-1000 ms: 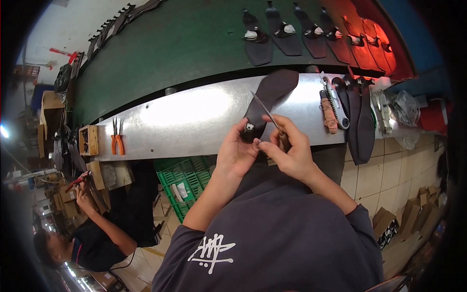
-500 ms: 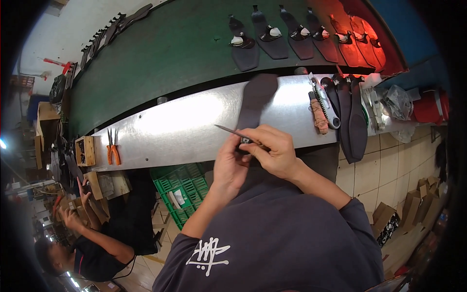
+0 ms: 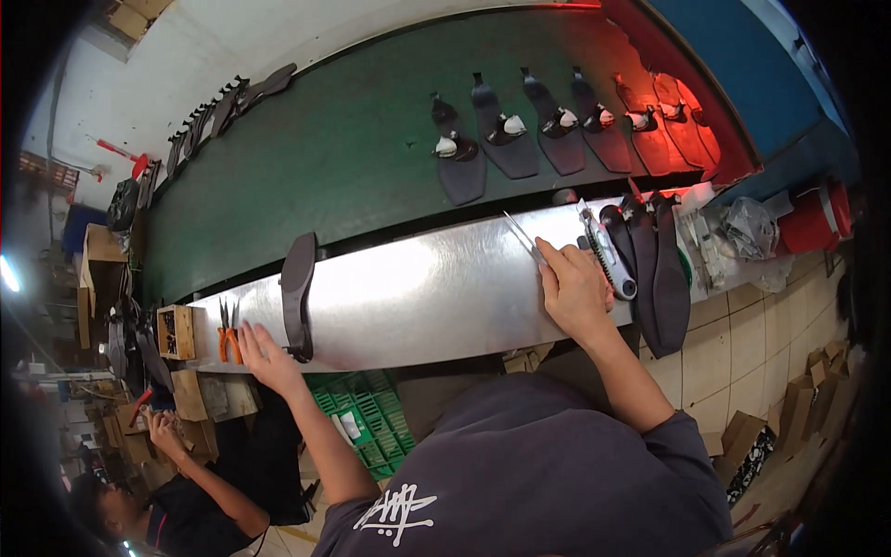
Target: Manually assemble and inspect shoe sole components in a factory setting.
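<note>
My left hand (image 3: 266,357) is open, its fingers stretched toward the orange-handled pliers (image 3: 229,343) on the metal worktop (image 3: 408,297). I cannot tell whether the fingertips touch the handles. Just right of this hand lies a dark sandal sole (image 3: 297,283), toe end away from me, with a small dark strap piece at its near end. My right hand (image 3: 577,292) is closed around a thin pointed metal tool (image 3: 522,234), whose tip points away and to the left. The tool's handle is hidden by the hand. Beside the right hand lies a grey utility knife (image 3: 608,255).
Several dark soles (image 3: 664,278) lie stacked at the right. A green belt (image 3: 362,148) beyond carries several strapped sandals (image 3: 459,176), some under red light. A wooden box (image 3: 175,332) stands left of the pliers, a green crate (image 3: 367,418) below. A co-worker's hand (image 3: 165,434) shows lower left.
My hands have moved apart. The left has let go of the sandal sole, which now lies on the worktop, and is by the pliers; the right has carried the pointed tool toward the knife.
</note>
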`<state>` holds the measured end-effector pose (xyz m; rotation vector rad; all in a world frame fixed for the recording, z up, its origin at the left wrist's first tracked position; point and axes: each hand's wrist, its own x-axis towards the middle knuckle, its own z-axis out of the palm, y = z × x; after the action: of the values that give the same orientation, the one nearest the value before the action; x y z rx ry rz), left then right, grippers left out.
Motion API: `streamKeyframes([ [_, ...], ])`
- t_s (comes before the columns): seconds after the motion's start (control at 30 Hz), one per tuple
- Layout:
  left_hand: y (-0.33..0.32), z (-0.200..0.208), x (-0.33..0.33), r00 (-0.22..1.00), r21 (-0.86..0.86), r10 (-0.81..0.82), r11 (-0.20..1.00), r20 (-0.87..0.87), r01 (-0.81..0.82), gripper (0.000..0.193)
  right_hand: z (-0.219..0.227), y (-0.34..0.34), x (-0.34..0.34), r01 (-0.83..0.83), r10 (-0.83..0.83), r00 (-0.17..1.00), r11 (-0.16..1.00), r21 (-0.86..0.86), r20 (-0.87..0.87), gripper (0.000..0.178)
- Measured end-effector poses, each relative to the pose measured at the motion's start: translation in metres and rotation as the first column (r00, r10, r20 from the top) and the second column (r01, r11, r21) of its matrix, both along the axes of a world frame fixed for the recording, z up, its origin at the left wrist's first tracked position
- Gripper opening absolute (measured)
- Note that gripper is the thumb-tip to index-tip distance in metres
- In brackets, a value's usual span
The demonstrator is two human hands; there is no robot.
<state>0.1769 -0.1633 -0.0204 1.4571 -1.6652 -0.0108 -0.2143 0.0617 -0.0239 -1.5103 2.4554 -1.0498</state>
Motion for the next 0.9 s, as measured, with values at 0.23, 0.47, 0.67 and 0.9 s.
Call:
streamKeyframes([
  [0.23,-0.010,0.004,-0.242,0.795,0.226,-0.535,0.768,-0.285,0.599,0.048,-0.003,-0.003,-0.011,0.005,-0.003,0.999,0.998,0.061,-0.037,0.041],
  [0.47,-0.064,-0.049,-0.378,0.923,0.260,-0.385,0.888,-0.029,0.379,0.046,-0.004,-0.002,-0.008,-0.015,0.020,0.996,0.998,0.055,-0.083,0.043],
  [0.67,-0.069,-0.065,-0.363,0.819,0.381,-0.503,0.725,-0.278,0.574,0.038,0.011,0.002,-0.008,-0.047,0.045,0.997,0.998,-0.028,-0.069,0.056],
  [0.9,-0.042,-0.043,-0.353,0.766,0.070,-0.545,0.798,-0.340,0.599,0.026,0.044,0.005,0.002,-0.072,0.039,0.991,0.961,-0.268,-0.125,0.059],
])
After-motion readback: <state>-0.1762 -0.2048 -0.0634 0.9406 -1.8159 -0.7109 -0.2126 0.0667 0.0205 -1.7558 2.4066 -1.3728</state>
